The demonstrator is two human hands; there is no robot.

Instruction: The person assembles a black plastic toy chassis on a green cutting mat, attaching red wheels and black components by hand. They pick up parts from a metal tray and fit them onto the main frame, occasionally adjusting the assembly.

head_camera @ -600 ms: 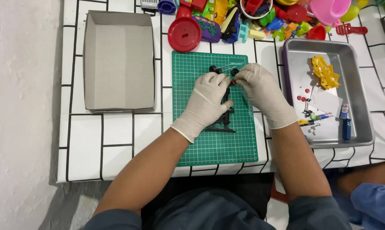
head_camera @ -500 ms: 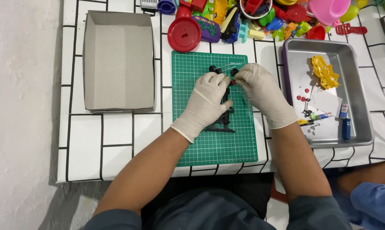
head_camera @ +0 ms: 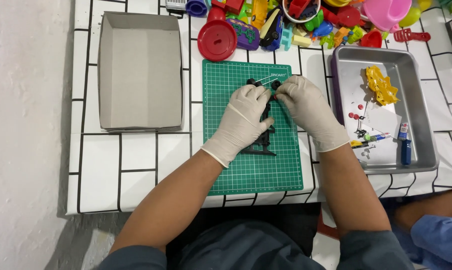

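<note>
Both hands wear pale gloves and meet over a green cutting mat [head_camera: 251, 165]. My left hand [head_camera: 243, 120] presses down on and grips a black plastic toy frame [head_camera: 262, 141], most of it hidden under the palm. My right hand [head_camera: 306, 107] pinches a small part at the frame's upper end, where small black wheels on a thin metal axle [head_camera: 265, 80] stick out. A speck of red shows between the fingertips.
An empty grey cardboard box [head_camera: 138, 70] lies to the left. A metal tray [head_camera: 386, 115] on the right holds a yellow plastic piece [head_camera: 381, 86], small red bits and a blue tool. Colourful plastic toys and a red lid [head_camera: 217, 40] crowd the far edge. Another person's blue sleeve [head_camera: 436, 235] is at bottom right.
</note>
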